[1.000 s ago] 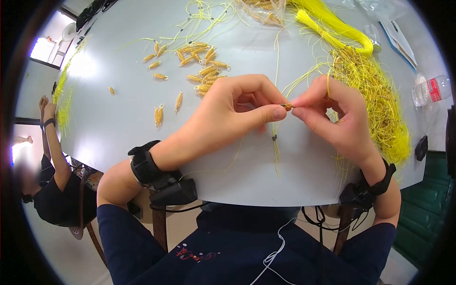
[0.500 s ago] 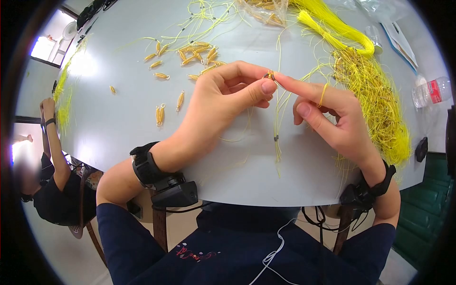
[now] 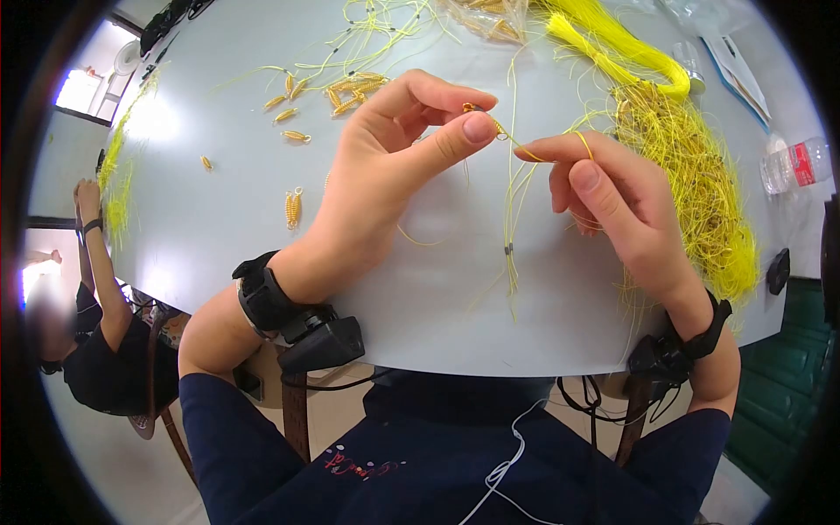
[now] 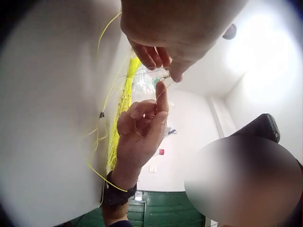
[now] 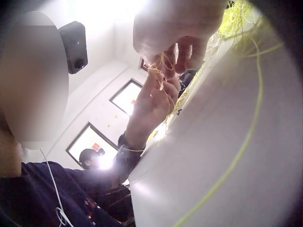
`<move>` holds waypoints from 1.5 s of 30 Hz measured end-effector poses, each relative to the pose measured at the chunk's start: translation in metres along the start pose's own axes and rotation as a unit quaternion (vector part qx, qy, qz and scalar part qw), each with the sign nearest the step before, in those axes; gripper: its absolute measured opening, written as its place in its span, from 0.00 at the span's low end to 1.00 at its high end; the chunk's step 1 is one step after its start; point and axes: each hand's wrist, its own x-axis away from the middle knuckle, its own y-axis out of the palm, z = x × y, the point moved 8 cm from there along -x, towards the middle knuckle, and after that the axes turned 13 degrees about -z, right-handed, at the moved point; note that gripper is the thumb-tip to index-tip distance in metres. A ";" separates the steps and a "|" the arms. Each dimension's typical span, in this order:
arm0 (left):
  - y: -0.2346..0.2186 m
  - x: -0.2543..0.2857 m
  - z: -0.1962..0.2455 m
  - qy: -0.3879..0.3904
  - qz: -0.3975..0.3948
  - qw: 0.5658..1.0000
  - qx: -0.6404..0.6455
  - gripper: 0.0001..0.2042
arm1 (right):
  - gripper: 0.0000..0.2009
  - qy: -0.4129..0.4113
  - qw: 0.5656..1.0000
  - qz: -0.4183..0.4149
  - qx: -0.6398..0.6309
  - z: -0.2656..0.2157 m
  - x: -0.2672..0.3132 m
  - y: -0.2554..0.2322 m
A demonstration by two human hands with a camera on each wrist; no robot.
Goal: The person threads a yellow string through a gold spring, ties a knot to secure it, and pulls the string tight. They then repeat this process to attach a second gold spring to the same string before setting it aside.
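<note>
My left hand (image 3: 385, 162) pinches a small gold coil spring (image 3: 500, 131) between thumb and index finger, one looped end sticking out past the thumb. From that end a thin yellow thread (image 3: 534, 157) runs to my right hand (image 3: 628, 192). The thread loops round the right index finger, which points toward the spring, while the other fingers curl in below it. In the left wrist view the spring (image 4: 166, 76) shows just above the right index fingertip. Behind the hands, several gold springs (image 3: 348, 98) lie heaped on the grey table (image 3: 420, 306).
Two springs (image 3: 293, 210) lie left of the left arm. Yellow cords (image 3: 509, 251) with dark beads lie between the hands. A bundle of yellow strands (image 3: 691, 192) covers the table's right side, near a bottle (image 3: 796, 164). Another person (image 3: 101, 350) sits at the left.
The left hand has moved up and away from the body with the spring. The right index finger has parted from it, drawing the thread out between them, and the right hand has shifted slightly right.
</note>
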 end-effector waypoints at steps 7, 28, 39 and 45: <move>0.020 -0.001 0.011 0.036 -0.111 0.985 -0.125 0.08 | 0.12 -0.094 0.995 -0.020 0.035 -0.004 -0.002 0.006; 0.110 -0.084 0.121 0.358 -0.097 0.573 -0.730 0.06 | 0.11 0.044 0.972 -0.189 -0.134 0.009 0.003 0.039; 0.233 -0.173 0.037 -0.015 -0.328 0.854 -0.403 0.11 | 0.11 0.123 0.953 -0.248 -0.127 0.032 0.002 0.055; 0.099 -0.229 -0.023 -0.092 -0.191 0.718 -0.663 0.11 | 0.11 0.047 0.967 -0.203 -0.147 0.013 0.000 0.045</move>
